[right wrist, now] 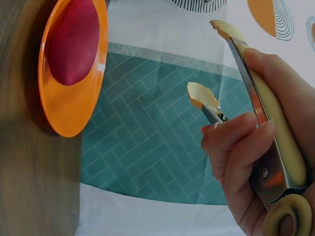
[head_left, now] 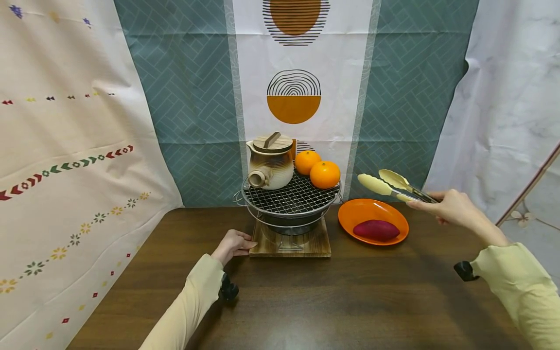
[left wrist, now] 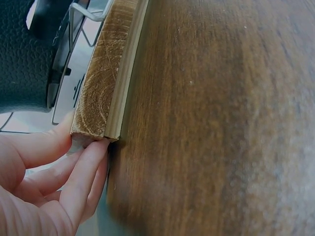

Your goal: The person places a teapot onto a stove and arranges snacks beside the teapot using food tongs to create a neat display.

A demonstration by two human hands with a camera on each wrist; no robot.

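My left hand [head_left: 234, 244] pinches the near left corner of a square wooden board [head_left: 323, 243]; in the left wrist view the thumb and fingers meet at its edge. A round wire-mesh grill [head_left: 293, 199] in a metal stand rests on that board. My right hand [head_left: 455, 210] grips metal tongs [right wrist: 252, 93] with cream tips. The tong arms are spread, nothing between them, above and to the right of an orange plate [head_left: 365, 206]. On the plate lies a purple sweet potato [head_left: 376, 230], apart from the tongs.
A clay teapot [head_left: 273, 167] with a wooden lid stands on the grill's left side. Two oranges [head_left: 325, 175] sit at its right. Patterned cloth [head_left: 188, 97] hangs behind the dark wooden table [head_left: 350, 301] and along both sides.
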